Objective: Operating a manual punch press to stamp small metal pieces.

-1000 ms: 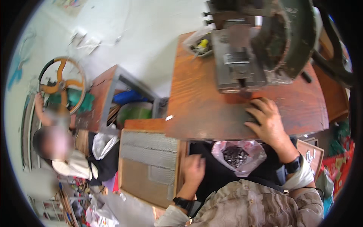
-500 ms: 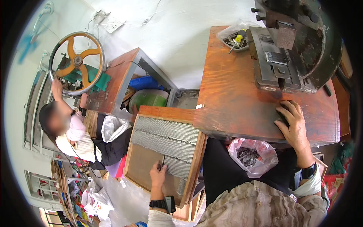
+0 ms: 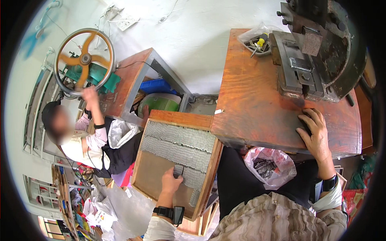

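Left hand [image 3: 171, 183] over the tray [image 3: 152, 176], nearer by far; fingers closed on a dark metal piece [image 3: 178, 170]. Piece at their far side, just left of the short row [image 3: 196, 176], touching or not unclear; long axis seems to follow the tray's side edges. Right hand [image 3: 316, 136] near the bench's [image 3: 257, 96] front edge, fingers loosely parted.

Downward head-worn fisheye over hands [image 3: 317, 134]
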### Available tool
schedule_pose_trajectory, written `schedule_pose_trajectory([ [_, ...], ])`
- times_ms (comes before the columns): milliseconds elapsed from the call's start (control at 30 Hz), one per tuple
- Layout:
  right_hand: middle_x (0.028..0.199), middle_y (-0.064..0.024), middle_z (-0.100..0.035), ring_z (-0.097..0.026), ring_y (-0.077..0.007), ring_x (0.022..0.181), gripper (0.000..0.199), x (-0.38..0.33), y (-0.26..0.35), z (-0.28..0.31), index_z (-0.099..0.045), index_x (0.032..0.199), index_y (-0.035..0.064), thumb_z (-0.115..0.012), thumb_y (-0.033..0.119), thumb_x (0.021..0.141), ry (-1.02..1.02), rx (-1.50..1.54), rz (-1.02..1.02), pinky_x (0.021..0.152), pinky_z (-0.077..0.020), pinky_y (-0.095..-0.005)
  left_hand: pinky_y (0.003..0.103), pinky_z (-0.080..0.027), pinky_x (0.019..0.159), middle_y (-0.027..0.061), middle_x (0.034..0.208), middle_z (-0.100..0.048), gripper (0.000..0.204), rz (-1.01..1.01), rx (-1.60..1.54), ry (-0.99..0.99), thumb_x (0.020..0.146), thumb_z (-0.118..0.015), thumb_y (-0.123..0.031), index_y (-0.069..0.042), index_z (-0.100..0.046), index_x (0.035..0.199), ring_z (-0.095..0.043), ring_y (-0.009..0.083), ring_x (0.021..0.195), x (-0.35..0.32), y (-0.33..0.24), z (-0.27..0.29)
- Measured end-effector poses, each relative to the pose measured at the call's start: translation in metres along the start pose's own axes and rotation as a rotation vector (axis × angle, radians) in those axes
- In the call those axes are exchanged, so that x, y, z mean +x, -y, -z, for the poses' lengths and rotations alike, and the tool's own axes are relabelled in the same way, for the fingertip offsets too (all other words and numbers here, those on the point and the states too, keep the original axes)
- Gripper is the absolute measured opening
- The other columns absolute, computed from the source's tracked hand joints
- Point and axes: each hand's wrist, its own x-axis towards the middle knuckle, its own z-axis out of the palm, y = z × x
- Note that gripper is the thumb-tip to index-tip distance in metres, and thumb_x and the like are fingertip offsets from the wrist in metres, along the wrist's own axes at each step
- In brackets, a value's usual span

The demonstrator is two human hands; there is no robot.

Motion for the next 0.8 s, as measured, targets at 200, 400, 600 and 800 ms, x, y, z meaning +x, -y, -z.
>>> schedule_pose_trajectory([
  [200, 0.115, -0.0157, -0.055, -0.047, -0.0369, 0.113, 0.037, 0.0, 0.0, 0.0, -0.063, 0.102, 0.0012, -0.071, 0.013, 0.068, -0.014, 0.016, 0.01, 0.096, -0.039, -0.0444, 0.04, -0.049, 0.084, 0.0249, 0.102, -0.062, 0.056, -0.094, 0.089, -0.065, 0.063, -0.075, -0.015, 0.005, -0.058, 0.113, -0.061, 0.0376, 0.094, 0.006, 0.008, -0.004],
  [400, 0.115, -0.015, -0.056, -0.047, -0.0367, 0.111, 0.036, -0.002, -0.002, 0.0, -0.063, 0.1, 0.0025, -0.073, 0.013, 0.066, -0.038, 0.006, 0.008, 0.096, -0.0392, -0.0452, 0.032, -0.052, 0.072, 0.0202, 0.086, -0.067, 0.049, 0.058, -0.106, -0.076, 0.061, -0.075, -0.014, 0.009, -0.062, 0.103, -0.066, 0.0266, 0.077, 0.001, 0.007, 0.006],
  [600, 0.111, -0.0124, -0.056, -0.049, -0.0332, 0.108, 0.039, -0.001, -0.006, 0.005, -0.064, 0.1, 0.0069, -0.074, 0.023, 0.066, -0.079, 0.0, 0.086, 0.093, -0.0386, -0.0448, 0.029, -0.051, 0.067, 0.0128, 0.087, -0.068, 0.041, -0.005, -0.438, 0.038, 0.065, -0.072, -0.005, 0.011, -0.062, 0.102, -0.063, 0.0147, 0.077, 0.016, -0.127, 0.062],
  [800, 0.112, -0.0104, -0.057, -0.049, -0.0312, 0.108, 0.039, -0.004, -0.01, 0.005, -0.064, 0.102, 0.0082, -0.072, 0.028, 0.069, -0.077, 0.015, 0.071, 0.092, -0.0384, -0.0458, 0.028, -0.05, 0.068, 0.0125, 0.086, -0.069, 0.045, -0.563, -0.564, 0.157, 0.064, -0.071, -0.007, 0.009, -0.062, 0.104, -0.061, 0.0115, 0.075, 0.069, -0.358, 0.053],
])
